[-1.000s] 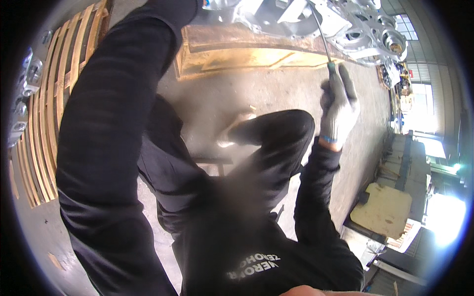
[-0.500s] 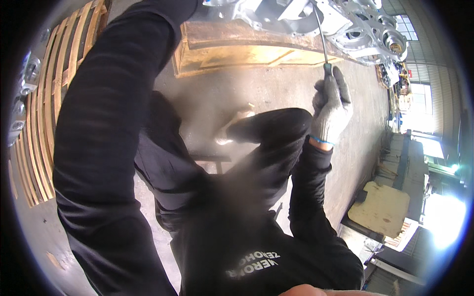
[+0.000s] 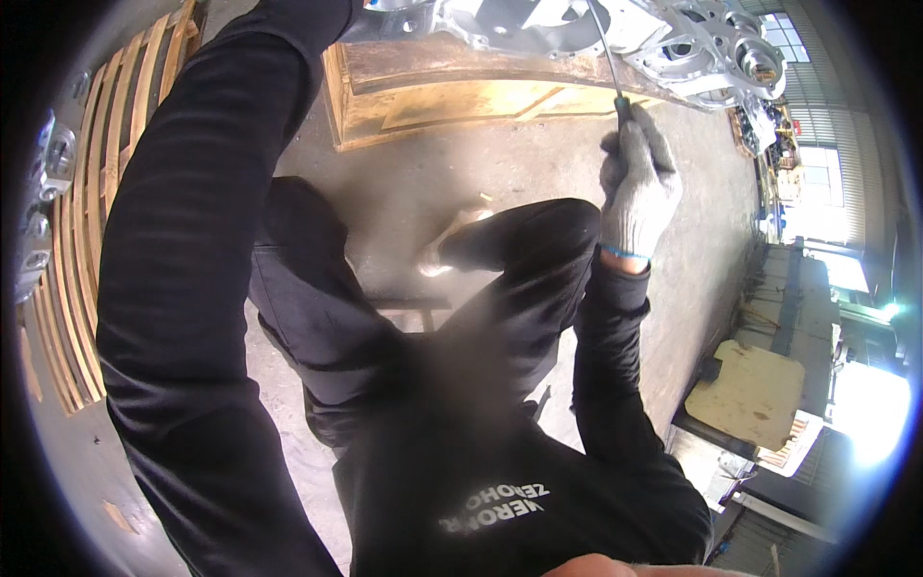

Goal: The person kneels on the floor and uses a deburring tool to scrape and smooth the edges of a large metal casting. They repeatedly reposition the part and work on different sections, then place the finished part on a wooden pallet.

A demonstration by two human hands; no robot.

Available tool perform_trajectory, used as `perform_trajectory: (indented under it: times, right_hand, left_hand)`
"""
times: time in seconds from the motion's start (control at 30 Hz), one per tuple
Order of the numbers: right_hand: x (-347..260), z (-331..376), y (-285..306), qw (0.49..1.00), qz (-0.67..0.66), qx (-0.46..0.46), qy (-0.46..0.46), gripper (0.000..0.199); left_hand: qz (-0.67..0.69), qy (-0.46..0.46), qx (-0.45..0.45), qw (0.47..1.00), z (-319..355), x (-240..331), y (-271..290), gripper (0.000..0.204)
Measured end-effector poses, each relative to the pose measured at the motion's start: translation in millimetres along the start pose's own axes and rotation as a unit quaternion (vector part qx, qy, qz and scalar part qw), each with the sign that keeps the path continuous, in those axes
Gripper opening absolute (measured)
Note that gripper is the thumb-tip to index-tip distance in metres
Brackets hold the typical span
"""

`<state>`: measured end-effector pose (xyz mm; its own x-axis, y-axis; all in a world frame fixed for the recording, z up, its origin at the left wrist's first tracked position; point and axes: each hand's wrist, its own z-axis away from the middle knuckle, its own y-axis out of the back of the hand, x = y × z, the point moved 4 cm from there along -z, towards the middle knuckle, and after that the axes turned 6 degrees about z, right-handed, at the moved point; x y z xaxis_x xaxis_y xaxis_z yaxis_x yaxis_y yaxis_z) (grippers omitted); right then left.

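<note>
My right hand [image 3: 639, 188], in a pale knitted glove with grey fingers, is closed around the dark handle of a long thin-shafted tool [image 3: 609, 56] that looks like a screwdriver. The shaft points up and away, and its tip runs past the upper edge, over a silvery metal casting [image 3: 524, 27]. More castings with round openings [image 3: 707, 60] are next to it on the right. My left arm [image 3: 187, 250], in a black sleeve, reaches forward along the left side. The left hand itself lies beyond the upper edge.
Under the castings is a wooden crate or bench [image 3: 461, 91]. On the left lie slatted wooden pallets [image 3: 115, 144], with metal parts [image 3: 60, 159] beyond them. A cream-coloured pad [image 3: 745, 394] is at the lower right. My bent legs [image 3: 529, 245] are below the crate.
My right hand and the tool have shifted slightly up and left in view. The castings and crate also sit a little farther left and higher. The grip stays the same.
</note>
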<state>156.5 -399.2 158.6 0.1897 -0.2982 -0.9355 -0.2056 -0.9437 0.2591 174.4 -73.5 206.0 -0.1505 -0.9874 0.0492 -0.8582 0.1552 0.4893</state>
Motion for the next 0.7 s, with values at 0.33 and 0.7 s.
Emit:
perform_trajectory:
  times: [0.33, 0.7]
  right_hand:
    - [6.6, -3.7, 6.8, 1.0, -0.014, 0.024, -0.009, 0.029]
    - [34.2, -23.7, -25.7, 0.986, -0.051, -0.156, -0.04, 0.023]
  left_hand:
    - [-0.005, -0.006, -0.001, 1.0, -1.7, 1.3, -1.3, 0.035]
    - [0.004, -0.003, -0.001, 1.0, -0.9, 4.2, -2.4, 0.033]
